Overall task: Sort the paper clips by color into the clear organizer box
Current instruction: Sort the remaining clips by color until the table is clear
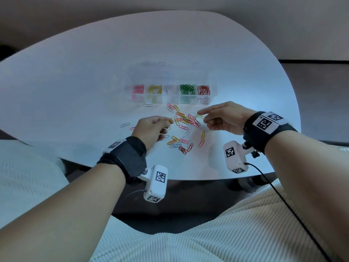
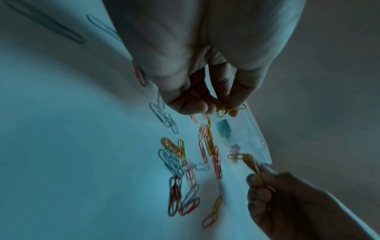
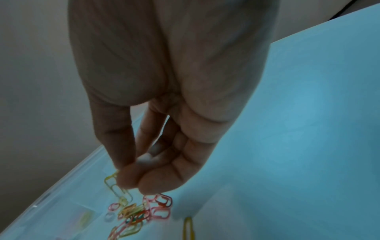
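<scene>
A clear organizer box (image 1: 212,86) lies at mid-table with pink, yellow, pale, green and red clips in separate compartments. Below it a loose pile of mixed paper clips (image 1: 186,120) spreads over the white table. My left hand (image 1: 151,127) hovers at the pile's left edge and pinches yellow clips (image 2: 230,110) between thumb and fingers. My right hand (image 1: 217,118) is at the pile's right edge and pinches a yellow clip (image 3: 118,186) that hangs from its thumb and forefinger; its other fingers are curled.
Stray clips lie apart from the pile: a silver clip (image 1: 147,105) by the box's front and another silver clip (image 1: 125,125) left of my left hand. The white table (image 1: 75,91) has a curved near edge above my lap.
</scene>
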`<state>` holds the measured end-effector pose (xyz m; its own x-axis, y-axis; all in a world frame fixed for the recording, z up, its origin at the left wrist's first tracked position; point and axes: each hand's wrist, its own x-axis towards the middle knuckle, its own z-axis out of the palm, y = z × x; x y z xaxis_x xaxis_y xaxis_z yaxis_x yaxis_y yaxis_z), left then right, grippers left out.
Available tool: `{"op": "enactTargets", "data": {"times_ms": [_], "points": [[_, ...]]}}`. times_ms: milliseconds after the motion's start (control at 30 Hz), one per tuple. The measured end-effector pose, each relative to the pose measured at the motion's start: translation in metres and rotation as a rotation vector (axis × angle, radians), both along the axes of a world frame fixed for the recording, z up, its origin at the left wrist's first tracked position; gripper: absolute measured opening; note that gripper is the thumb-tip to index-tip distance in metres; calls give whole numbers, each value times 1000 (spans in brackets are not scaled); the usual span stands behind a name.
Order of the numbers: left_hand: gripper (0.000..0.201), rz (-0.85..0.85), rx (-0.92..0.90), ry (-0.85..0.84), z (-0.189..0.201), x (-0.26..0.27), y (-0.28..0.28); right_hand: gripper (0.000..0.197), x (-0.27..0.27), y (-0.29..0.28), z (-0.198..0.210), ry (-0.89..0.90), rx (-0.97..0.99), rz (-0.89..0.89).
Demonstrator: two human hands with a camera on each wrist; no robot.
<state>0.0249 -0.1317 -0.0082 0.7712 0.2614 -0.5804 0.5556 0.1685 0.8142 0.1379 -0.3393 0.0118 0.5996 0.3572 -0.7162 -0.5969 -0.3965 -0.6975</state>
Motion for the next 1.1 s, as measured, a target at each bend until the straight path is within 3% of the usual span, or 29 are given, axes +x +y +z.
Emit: {"op": "enactTargets", "data": {"times_ms": [167,333,400,467,533,600,633,700,833,1100], "points": [[21,115,-126,-5,4,0,8,25,1,0,3,128,60,-167],[22,47,-66,22,-5,-6,9,32,3,-2,5,203,54,-173],[18,6,-45,4,-8,-7,9,46,4,2,2,97,-93,-63],[16,-6,-31,-19,-7,-7,9,49,3,5,2,-150,-356,209],[16,-5,-27,-35,-6,-7,9,31,-1,6,3,-396,-545,538],[17,-4,-25,-38,-6,-7,10,8,-7,8,6,-500,-587,735],[16,2,-25,-37,-7,-7,10,17,-9,8,4,-533,-606,790],[16,15,-26,-35,-9,-7,11,21,-11,10,1,-563,-636,795],[14,21,-12,-30,-11,-8,11,6,-12,12,-5,-583,-682,747],[4,43,-3,-59,-2,-5,14,24,-17,22,-6,-497,-762,765]]}}
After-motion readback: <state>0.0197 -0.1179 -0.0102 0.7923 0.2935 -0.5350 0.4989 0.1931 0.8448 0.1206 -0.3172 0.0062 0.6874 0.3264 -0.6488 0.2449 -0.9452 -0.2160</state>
